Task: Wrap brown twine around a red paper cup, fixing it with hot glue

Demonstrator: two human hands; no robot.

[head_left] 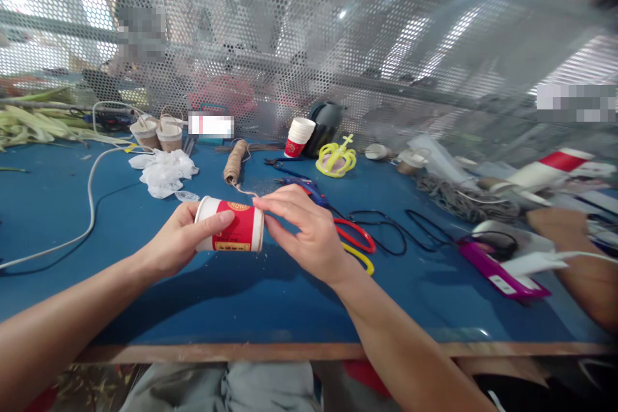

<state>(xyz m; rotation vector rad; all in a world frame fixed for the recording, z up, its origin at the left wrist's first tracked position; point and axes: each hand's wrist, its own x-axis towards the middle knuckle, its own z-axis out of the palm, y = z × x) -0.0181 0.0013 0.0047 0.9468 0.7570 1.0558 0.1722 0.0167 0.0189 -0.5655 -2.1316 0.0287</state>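
Observation:
A red and white paper cup (241, 232) lies on its side in the air, with my left hand (186, 235) wrapped round its left end and the thumb along its top. My right hand (309, 228) is at the cup's other end, thumb and fingers pinching a strand of twine against the edge there. That strand runs back to a spool of twine (235, 162) lying on the table. Just behind my right hand is a blue glue gun (305, 189), partly hidden. Scissors with red and yellow handles (360, 236) show beside the hand.
On the blue table (203, 309) stand stacked paper cups (299, 135), a yellow crown-shaped piece (337, 159), two twine-wrapped cups (157, 134) and a crumpled white plastic bag (164, 172). A purple power strip (502, 270) and another person's arm (570, 264) are at right. Cables cross the surface.

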